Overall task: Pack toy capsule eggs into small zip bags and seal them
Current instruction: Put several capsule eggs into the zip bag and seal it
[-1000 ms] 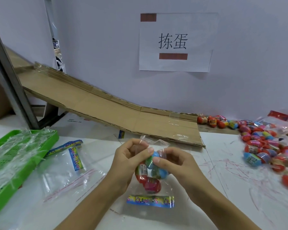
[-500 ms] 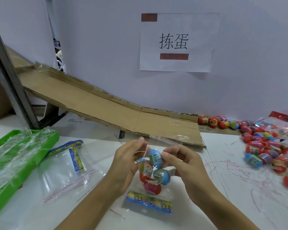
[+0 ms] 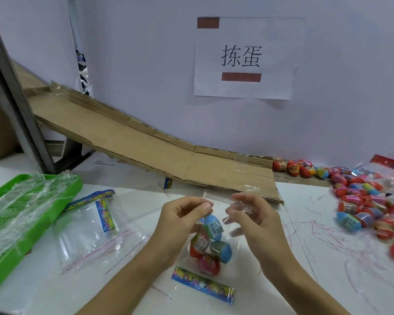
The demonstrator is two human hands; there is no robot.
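The person is holding a small clear plastic zip bag [image 3: 210, 244] upright over the white tabletop [image 3: 316, 258], its lower edge with the bright printed paper strip [image 3: 202, 284] resting on the surface. The left hand [image 3: 180, 220] is pinching the top edge at one corner between thumb and fingertips, and the right hand [image 3: 250, 220] is pinching the film at the other side, so the red-lined zip mouth [image 3: 217, 196] is stretching between them — apparently not yet pressed shut.

Inside, four glossy plastic capsule eggs [image 3: 208, 244] are stacking against one another: blue-and-green ones above, red ones below. They are hard, smooth and rounded, likely light but prone to rolling, while the film is thin, limp, crinkly and slippery. The best hold is probably right at the zip track, the eggs' weight pulling the sides flat for sealing.

More flat empty zip bags [image 3: 93, 237] are lying to the left beside a green slatted plastic tray [image 3: 66, 189], and a heap of loose red and blue eggs [image 3: 362, 201] is lying to the right — well apart from the bag.
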